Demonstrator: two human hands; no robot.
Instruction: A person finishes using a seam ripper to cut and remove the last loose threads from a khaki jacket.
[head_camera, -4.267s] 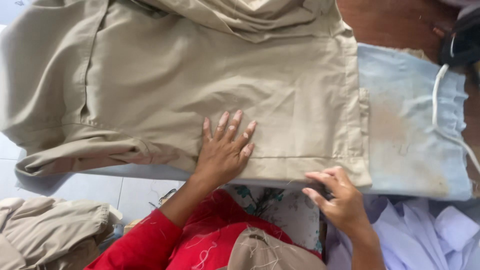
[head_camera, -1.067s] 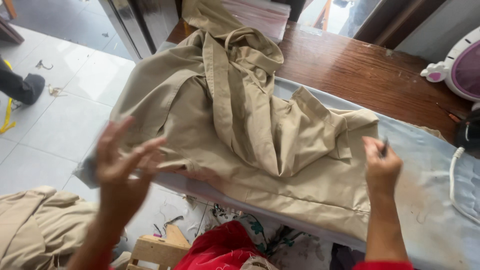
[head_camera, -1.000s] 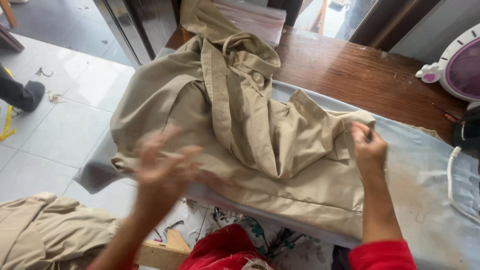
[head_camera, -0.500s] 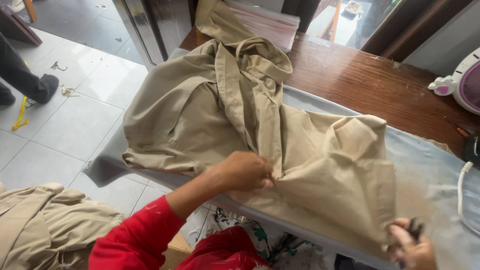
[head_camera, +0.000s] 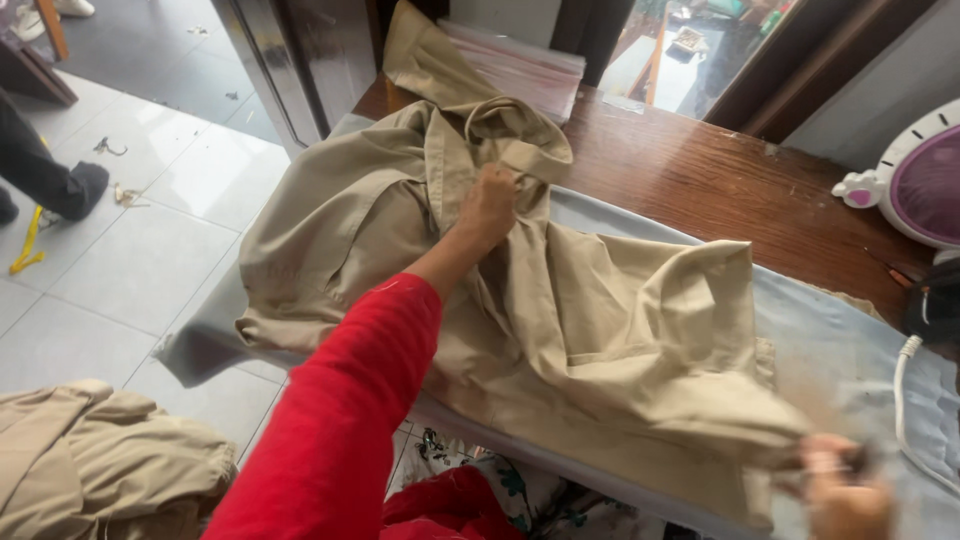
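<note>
Head camera, looking down: the khaki shirt (head_camera: 560, 330) lies rumpled across the padded board (head_camera: 850, 350), its collar end toward the far side and its lower hem at the near right corner. The board's pale blue cover shows brownish stains on the right.

Half a second back the left hand was bunched into the cloth near the middle of the shirt; now the left hand (head_camera: 490, 205) has moved up to the collar area, and its grip is closed on a fold of the shirt just below the collar. The arm in its red sleeve (head_camera: 340, 430) is stretched out long from the near edge, wrist straight, knuckles up.

The right hand (head_camera: 840, 490) has stayed at the near right corner and is blurred; it seems to pinch the hem of the shirt, though I cannot tell for sure how the fingers sit.

Beyond the board is a dark wooden surface (head_camera: 720, 190). A white and purple fan (head_camera: 925, 180) stands at the right edge, and a white cord (head_camera: 905, 400) trails over the cover. Another heap of khaki cloth (head_camera: 90, 460) sits low on the left, above the tiled floor (head_camera: 130, 250).
</note>
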